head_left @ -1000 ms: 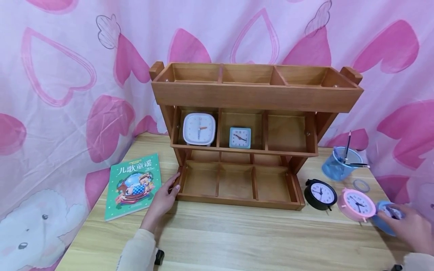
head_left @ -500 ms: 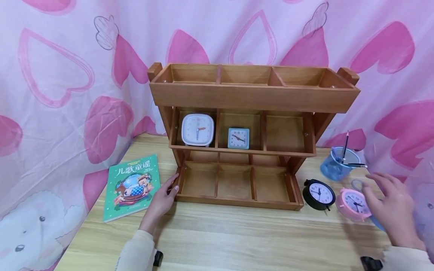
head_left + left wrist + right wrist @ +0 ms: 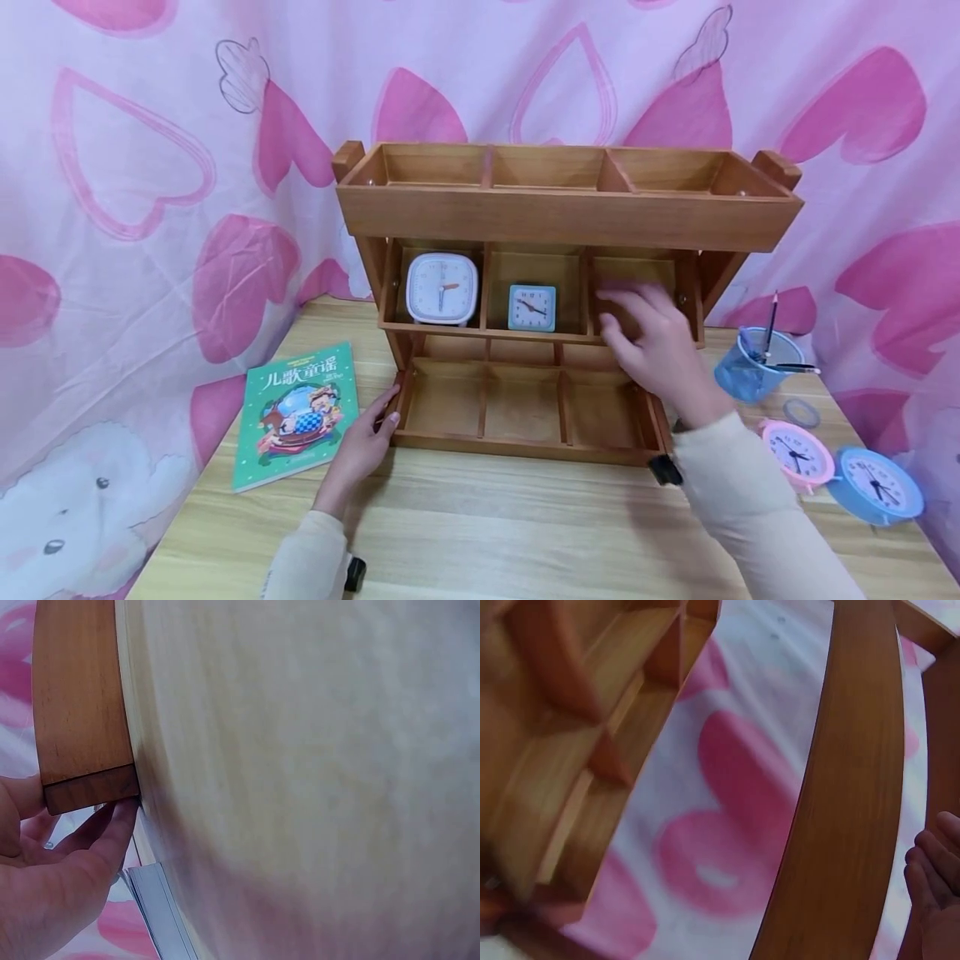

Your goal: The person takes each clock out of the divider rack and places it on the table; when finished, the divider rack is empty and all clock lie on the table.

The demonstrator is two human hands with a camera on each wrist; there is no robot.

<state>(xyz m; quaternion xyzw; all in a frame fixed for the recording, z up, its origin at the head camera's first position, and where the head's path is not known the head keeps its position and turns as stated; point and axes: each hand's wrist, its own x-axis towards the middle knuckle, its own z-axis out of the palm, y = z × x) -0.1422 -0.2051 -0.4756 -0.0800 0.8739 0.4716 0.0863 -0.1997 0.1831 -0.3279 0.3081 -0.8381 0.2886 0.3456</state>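
A three-tier wooden shelf (image 3: 525, 450) stands on the table. My left hand (image 3: 366, 444) holds the left end of its bottom tier, with thumb and fingers against the wood, as the left wrist view also shows. My right hand (image 3: 660, 346), blurred, is in front of the right compartment of the middle tier; nothing shows in its fingers. In that tier are a white clock (image 3: 442, 289) at left and a small light-blue square clock (image 3: 532, 308) in the middle. A pink alarm clock (image 3: 798, 454) and a blue alarm clock (image 3: 877, 486) lie on the table at right.
A green book (image 3: 298, 417) lies left of the shelf. A blue mesh pen cup (image 3: 757, 367) with pencils stands at the right, a roll of tape (image 3: 801, 413) near it. My right arm hides most of the black clock. A pink heart-patterned curtain (image 3: 487, 58) hangs behind.
My right hand has left the blue alarm clock and moved left and up to the middle tier, uncovering that clock and covering the black one. My left hand stays at the shelf's end.
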